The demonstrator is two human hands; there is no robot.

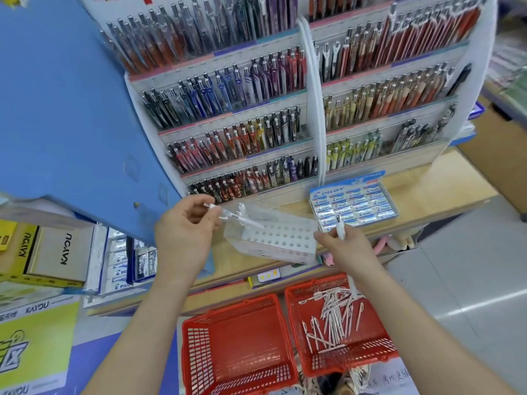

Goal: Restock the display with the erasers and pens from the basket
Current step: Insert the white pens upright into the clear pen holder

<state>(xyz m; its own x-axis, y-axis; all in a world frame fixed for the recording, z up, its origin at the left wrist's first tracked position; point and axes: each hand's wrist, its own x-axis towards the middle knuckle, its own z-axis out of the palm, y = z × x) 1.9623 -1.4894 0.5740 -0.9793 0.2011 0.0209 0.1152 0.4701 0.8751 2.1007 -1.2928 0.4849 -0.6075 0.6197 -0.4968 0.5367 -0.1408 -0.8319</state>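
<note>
My left hand (185, 229) and right hand (349, 248) are bare, and so are both wrists. My left forearm (134, 326) and right forearm (419, 323) show uncovered all the way to the bottom edge of the view; whether a sleeve begins higher up I cannot tell. Low down, a pale patch (360, 376) with dark markings may be my shoe, but it is too blurred to say.

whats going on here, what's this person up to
A person is filling a white holder on the shelf. The left grip holds a few white pens above it; the right grip holds one pen beside it. Most holes are unfilled, and loose pens lie in the right red basket.
</note>
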